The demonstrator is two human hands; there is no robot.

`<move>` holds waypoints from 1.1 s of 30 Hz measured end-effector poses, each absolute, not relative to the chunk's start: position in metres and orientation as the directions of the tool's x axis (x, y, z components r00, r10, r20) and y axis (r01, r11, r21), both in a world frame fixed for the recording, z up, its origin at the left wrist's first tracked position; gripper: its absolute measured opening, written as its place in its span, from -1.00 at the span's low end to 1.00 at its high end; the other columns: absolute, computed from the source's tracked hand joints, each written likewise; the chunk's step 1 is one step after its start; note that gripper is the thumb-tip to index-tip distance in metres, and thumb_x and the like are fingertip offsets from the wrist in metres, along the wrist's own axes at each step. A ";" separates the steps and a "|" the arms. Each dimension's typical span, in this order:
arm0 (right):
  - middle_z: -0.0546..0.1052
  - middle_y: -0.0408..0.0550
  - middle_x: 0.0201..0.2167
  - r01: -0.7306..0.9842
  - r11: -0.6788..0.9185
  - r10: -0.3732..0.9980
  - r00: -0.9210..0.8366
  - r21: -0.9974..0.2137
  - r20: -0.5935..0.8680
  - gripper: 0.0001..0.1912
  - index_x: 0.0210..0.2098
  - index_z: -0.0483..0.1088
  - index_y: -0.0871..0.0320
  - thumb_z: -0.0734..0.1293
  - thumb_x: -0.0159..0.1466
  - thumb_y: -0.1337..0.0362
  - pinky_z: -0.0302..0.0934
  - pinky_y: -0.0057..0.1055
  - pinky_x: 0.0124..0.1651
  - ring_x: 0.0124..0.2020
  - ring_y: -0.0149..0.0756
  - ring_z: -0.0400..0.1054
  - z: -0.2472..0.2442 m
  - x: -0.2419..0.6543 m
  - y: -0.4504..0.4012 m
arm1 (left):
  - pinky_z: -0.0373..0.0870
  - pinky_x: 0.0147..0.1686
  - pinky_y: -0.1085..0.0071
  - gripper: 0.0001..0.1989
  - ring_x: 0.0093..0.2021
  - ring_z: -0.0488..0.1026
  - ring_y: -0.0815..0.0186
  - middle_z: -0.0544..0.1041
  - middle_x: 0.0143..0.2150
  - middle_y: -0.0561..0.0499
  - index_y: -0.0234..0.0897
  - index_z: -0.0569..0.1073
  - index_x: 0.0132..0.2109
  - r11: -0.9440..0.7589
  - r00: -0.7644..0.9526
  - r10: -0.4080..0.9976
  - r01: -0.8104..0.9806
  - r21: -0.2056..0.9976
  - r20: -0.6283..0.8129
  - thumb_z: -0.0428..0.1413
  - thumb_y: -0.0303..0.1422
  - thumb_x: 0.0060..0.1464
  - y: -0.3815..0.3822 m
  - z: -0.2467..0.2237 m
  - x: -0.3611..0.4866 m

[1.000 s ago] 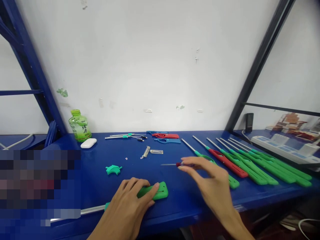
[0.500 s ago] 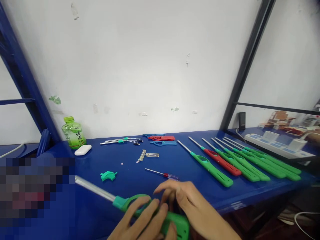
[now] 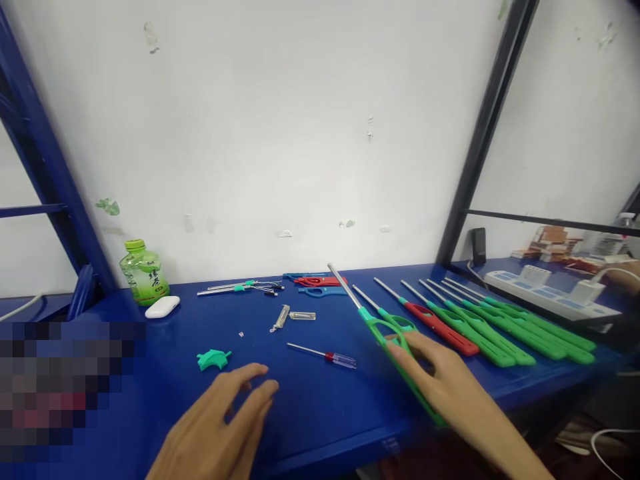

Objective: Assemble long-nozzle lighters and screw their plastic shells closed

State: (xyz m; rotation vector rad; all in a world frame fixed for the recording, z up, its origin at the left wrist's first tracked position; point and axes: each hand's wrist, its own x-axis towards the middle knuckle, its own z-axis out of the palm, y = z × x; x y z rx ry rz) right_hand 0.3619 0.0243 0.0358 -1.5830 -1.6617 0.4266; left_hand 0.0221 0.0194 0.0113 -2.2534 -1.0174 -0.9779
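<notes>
Green lighter [image 3: 367,314] held right of frame centre by right hand [image 3: 440,373], fingers curled round it, not yet laid down; other lighters [image 3: 520,332] lined up at frame right; left hand [image 3: 220,420] empty, fingers parted.

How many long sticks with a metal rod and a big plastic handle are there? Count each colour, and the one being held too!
Green sticks in the row: 6
Green stick in the right hand: 1
Red stick: 1
Total: 8

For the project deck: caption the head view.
Right hand holds a green lighter; left hand open; screwdriver on the blue table.
</notes>
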 end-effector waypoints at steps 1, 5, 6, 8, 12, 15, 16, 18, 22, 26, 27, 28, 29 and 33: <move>0.48 -0.10 -0.47 0.760 0.130 0.942 0.106 -0.637 0.318 -0.40 -0.28 0.51 0.07 0.19 0.39 -0.30 0.17 -0.33 -0.34 -0.43 -0.18 0.37 0.032 0.371 0.028 | 0.64 -0.13 0.51 -0.72 -0.11 0.70 0.32 0.65 0.04 -0.03 -0.08 0.56 0.09 -0.601 0.448 0.448 0.792 -0.110 0.774 -0.04 -0.30 0.47 0.025 0.012 0.018; 0.48 -0.14 -0.54 0.861 0.001 0.928 0.189 -0.509 0.321 -0.48 -0.07 0.55 0.04 0.19 0.41 -0.21 0.11 -0.31 -0.39 -0.48 -0.11 0.44 0.014 0.388 0.037 | 0.59 -0.31 0.53 -0.74 -0.19 0.68 0.34 0.58 -0.02 0.00 -0.09 0.54 0.01 -0.559 0.370 0.504 0.829 -0.032 0.781 -0.06 -0.28 0.49 0.034 0.011 0.010; 0.52 -0.12 -0.50 0.867 -0.010 0.923 0.200 -0.498 0.329 -0.48 -0.01 0.54 0.05 0.19 0.41 -0.19 0.13 -0.30 -0.37 -0.44 -0.08 0.49 0.010 0.389 0.038 | 0.56 -0.38 0.53 -0.75 -0.25 0.66 0.35 0.55 -0.03 -0.01 -0.10 0.53 0.02 -0.542 0.351 0.530 0.840 -0.010 0.771 -0.05 -0.27 0.48 0.033 0.010 0.010; 0.58 -0.08 -0.41 0.880 -0.026 0.915 0.212 -0.475 0.343 -0.48 0.08 0.51 0.05 0.19 0.42 -0.16 0.19 -0.28 -0.33 -0.37 -0.04 0.55 0.005 0.390 0.038 | 0.47 -0.53 0.55 -0.75 -0.34 0.59 0.38 0.46 -0.09 -0.02 -0.11 0.54 0.06 -0.505 0.315 0.584 0.863 0.031 0.748 -0.01 -0.24 0.46 0.032 0.007 0.009; 0.64 0.00 -0.26 0.918 -0.050 0.898 0.214 -0.393 0.385 -0.55 0.06 0.47 0.07 0.16 0.46 -0.08 0.23 -0.26 -0.32 -0.27 0.01 0.60 0.003 0.393 0.038 | 0.35 -0.61 0.59 -0.73 -0.27 0.56 0.36 0.37 -0.07 -0.06 -0.09 0.64 -0.05 -0.458 0.234 0.600 0.885 0.089 0.765 0.04 -0.20 0.41 0.031 0.006 0.009; 0.63 0.02 -0.18 0.957 -0.108 0.883 0.216 -0.269 0.417 -0.64 -0.09 0.50 0.03 0.18 0.48 -0.03 0.21 -0.27 -0.38 -0.26 0.01 0.60 0.006 0.394 0.039 | 0.47 -0.47 0.55 -0.70 -0.19 0.56 0.32 0.41 0.05 -0.09 -0.07 0.68 -0.15 -0.449 0.225 0.598 0.889 0.089 0.770 0.04 -0.22 0.40 0.033 0.008 0.010; 0.62 0.02 -0.18 0.966 -0.127 0.880 0.214 -0.223 0.425 -0.65 -0.14 0.51 0.02 0.19 0.49 -0.02 0.19 -0.28 -0.39 -0.28 -0.01 0.59 0.008 0.394 0.040 | 0.50 -0.42 0.53 -0.69 -0.19 0.56 0.31 0.43 0.04 -0.09 -0.06 0.68 -0.14 -0.450 0.231 0.600 0.889 0.084 0.766 0.03 -0.21 0.41 0.034 0.008 0.010; 0.61 0.03 -0.19 0.978 -0.144 0.876 0.197 -0.150 0.441 -0.67 -0.19 0.52 0.04 0.21 0.50 0.02 0.17 -0.29 -0.42 -0.32 -0.04 0.58 0.014 0.393 0.043 | 0.51 -0.41 0.51 -0.66 -0.27 0.56 0.34 0.46 -0.06 -0.06 -0.08 0.67 -0.12 -0.455 0.244 0.616 0.886 0.085 0.749 0.00 -0.20 0.43 0.035 0.008 0.010; 0.61 0.08 -0.16 0.996 -0.063 0.890 0.085 -0.064 0.447 -0.66 -0.04 0.53 0.09 0.20 0.54 0.04 0.23 -0.26 -0.35 -0.25 -0.02 0.57 0.041 0.383 0.063 | 0.50 -0.44 0.51 -0.62 -0.37 0.57 0.37 0.49 -0.19 0.00 -0.12 0.64 -0.10 -0.460 0.278 0.677 0.883 0.097 0.681 -0.07 -0.21 0.46 0.037 0.007 0.012; 0.61 0.04 -0.08 0.983 0.179 0.924 -0.186 0.052 0.333 -0.77 0.02 0.54 0.09 0.27 0.54 0.18 0.38 -0.21 -0.01 0.04 -0.05 0.52 0.074 0.363 0.118 | 0.52 -0.44 0.47 -0.58 -0.37 0.61 0.33 0.53 -0.22 0.02 -0.13 0.62 -0.14 -0.475 0.314 0.683 0.877 0.074 0.659 -0.12 -0.22 0.49 0.037 0.005 0.012; 0.60 0.04 -0.02 0.968 0.239 0.925 -0.251 0.075 0.284 -0.77 0.06 0.52 0.11 0.32 0.52 0.17 0.40 -0.15 0.07 0.08 -0.07 0.49 0.080 0.358 0.138 | 0.53 -0.44 0.47 -0.58 -0.36 0.62 0.32 0.54 -0.23 0.02 -0.13 0.62 -0.15 -0.476 0.321 0.681 0.877 0.066 0.659 -0.13 -0.22 0.49 0.037 0.005 0.011; 0.57 0.04 0.07 0.953 0.288 0.924 -0.302 0.092 0.235 -0.72 0.11 0.49 0.15 0.37 0.50 0.15 0.42 -0.06 0.13 0.08 -0.10 0.49 0.086 0.353 0.159 | 0.53 -0.43 0.46 -0.57 -0.34 0.63 0.30 0.56 -0.23 0.01 -0.13 0.62 -0.16 -0.474 0.324 0.680 0.878 0.057 0.658 -0.13 -0.22 0.49 0.037 0.005 0.011; 0.54 0.06 0.14 0.941 0.323 0.923 -0.337 0.103 0.187 -0.69 0.14 0.48 0.14 0.39 0.49 0.13 0.43 -0.04 0.14 0.08 -0.11 0.49 0.089 0.348 0.180 | 0.54 -0.43 0.46 -0.58 -0.33 0.64 0.29 0.57 -0.23 0.01 -0.13 0.62 -0.16 -0.474 0.331 0.680 0.879 0.048 0.654 -0.13 -0.23 0.49 0.037 0.004 0.010; 0.50 0.09 0.21 0.909 0.405 0.912 -0.409 0.103 0.021 -0.62 0.21 0.44 0.13 0.40 0.48 0.14 0.46 -0.02 0.13 0.11 -0.08 0.49 0.096 0.335 0.252 | 0.57 -0.41 0.44 -0.57 -0.33 0.65 0.28 0.60 -0.23 0.01 -0.13 0.62 -0.16 -0.483 0.352 0.668 0.876 0.022 0.656 -0.14 -0.24 0.49 0.038 0.004 0.009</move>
